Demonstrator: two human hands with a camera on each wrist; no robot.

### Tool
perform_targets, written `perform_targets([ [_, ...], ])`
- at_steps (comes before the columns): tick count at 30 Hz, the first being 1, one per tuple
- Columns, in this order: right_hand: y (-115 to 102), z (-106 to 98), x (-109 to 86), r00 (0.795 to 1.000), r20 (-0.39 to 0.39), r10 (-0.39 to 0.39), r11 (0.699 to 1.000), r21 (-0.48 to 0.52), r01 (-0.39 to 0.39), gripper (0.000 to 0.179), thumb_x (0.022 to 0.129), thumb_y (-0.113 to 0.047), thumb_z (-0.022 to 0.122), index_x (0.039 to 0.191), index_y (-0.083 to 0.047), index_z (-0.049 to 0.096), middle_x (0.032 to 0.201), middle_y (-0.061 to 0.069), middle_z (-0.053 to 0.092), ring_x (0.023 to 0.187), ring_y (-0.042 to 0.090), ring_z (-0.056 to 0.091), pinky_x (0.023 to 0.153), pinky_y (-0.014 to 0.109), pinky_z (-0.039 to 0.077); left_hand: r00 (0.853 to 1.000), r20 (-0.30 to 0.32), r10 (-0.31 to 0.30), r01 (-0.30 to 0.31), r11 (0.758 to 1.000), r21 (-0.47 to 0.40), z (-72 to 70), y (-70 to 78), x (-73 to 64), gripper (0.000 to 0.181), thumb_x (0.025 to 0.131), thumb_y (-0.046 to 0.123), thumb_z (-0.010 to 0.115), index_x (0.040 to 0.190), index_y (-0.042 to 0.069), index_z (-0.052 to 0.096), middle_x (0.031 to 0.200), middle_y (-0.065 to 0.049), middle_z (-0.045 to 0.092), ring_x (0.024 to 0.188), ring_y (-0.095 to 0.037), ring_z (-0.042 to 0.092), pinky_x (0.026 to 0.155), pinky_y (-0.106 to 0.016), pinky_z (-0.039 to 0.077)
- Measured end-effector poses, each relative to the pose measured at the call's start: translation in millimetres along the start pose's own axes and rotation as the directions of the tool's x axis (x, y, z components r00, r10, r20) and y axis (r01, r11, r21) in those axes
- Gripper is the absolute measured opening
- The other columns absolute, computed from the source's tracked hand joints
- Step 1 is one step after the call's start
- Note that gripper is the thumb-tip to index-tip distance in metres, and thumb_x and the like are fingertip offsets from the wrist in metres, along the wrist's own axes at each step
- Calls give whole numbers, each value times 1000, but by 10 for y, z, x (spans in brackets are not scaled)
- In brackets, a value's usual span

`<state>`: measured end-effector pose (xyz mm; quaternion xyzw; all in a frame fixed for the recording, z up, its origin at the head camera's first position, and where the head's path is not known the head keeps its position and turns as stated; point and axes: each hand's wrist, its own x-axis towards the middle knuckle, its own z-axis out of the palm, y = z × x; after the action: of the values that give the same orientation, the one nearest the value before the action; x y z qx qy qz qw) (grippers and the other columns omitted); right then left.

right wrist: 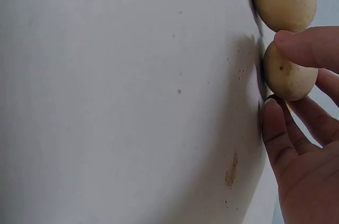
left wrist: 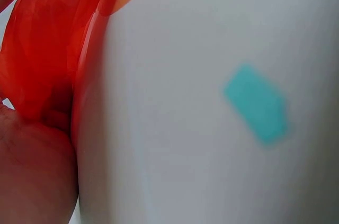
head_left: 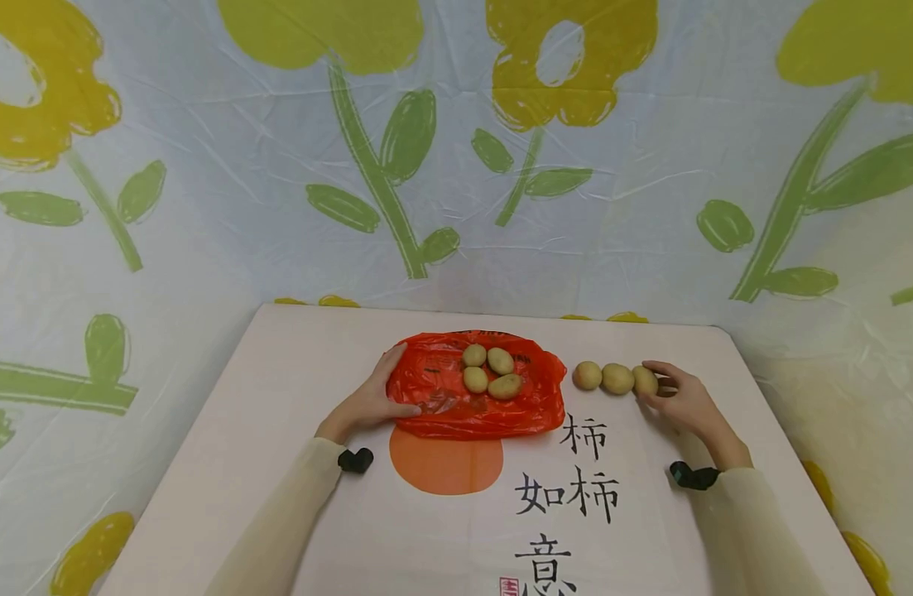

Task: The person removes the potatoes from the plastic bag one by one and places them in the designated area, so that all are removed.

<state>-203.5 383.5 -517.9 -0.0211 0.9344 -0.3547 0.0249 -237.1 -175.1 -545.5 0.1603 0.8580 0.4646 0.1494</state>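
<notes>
A red plastic bag [head_left: 441,418] lies spread on the table, with several small potatoes [head_left: 500,361] resting on it in a cluster. At the bag's left edge is my left hand [head_left: 372,396], its thumb over the front corner and its fingers along the side, gripping the plastic. The left wrist view shows the red plastic [left wrist: 50,44] between parts of that hand. To the right of the bag, three potatoes stand in a row. My right hand [head_left: 683,401] holds the rightmost potato [head_left: 645,381] between thumb and fingers; the middle potato [head_left: 617,378] sits right beside it.
The pale table mat [head_left: 292,364] carries an orange disc [head_left: 447,468] and black brushed characters [head_left: 545,563] in front of the bag. A white curtain with flowers [head_left: 456,273] hangs behind the table's far edge.
</notes>
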Motion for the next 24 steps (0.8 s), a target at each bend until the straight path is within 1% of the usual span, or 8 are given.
perform_targets([
  [4,-13,-10,2,1000,7,0,1000,3,0,66,93,-17,76,149,2,48,145,34,51,124,54,57,100,64,49,1000,-1,0,0,1000,-3,7,4,-2,121,79,35,88,167,24,6,174,-6,1,161,-32,-1,124,-66,14],
  [10,-24,-27,-4,1000,12,-9,1000,-6,9,66,92,-15,76,149,2,47,146,33,51,123,53,58,99,63,50,1000,1,0,0,1000,-3,5,1,7,121,78,35,88,167,25,6,174,-6,2,161,-32,-3,125,-66,13],
  [14,-21,-40,-18,1000,14,-16,1000,-7,16,67,92,-17,76,149,2,47,146,32,52,121,51,59,98,61,50,1000,5,6,-6,1000,-2,4,0,11,121,78,37,87,167,24,6,174,-7,2,161,-33,-3,125,-67,12],
  [17,-18,-57,-29,1000,18,-15,1000,-4,15,69,93,-21,77,150,2,46,147,31,51,122,51,59,98,62,50,1000,6,10,-10,1000,3,2,3,7,121,78,36,87,167,23,6,174,-8,2,161,-34,-4,125,-67,11],
  [21,-20,-100,-34,1000,16,-25,1000,13,25,72,93,-22,77,151,3,43,150,32,47,125,54,57,98,63,51,1000,4,9,-9,1000,-1,-1,11,5,120,78,36,87,167,24,7,174,-7,2,161,-33,-2,125,-67,12],
  [24,-50,-145,-36,999,2,-51,998,28,51,71,94,-20,75,151,5,41,152,33,44,129,54,51,99,65,49,1000,5,8,-8,1000,-9,2,13,3,120,78,35,88,167,25,7,174,-6,2,161,-32,0,125,-66,15],
])
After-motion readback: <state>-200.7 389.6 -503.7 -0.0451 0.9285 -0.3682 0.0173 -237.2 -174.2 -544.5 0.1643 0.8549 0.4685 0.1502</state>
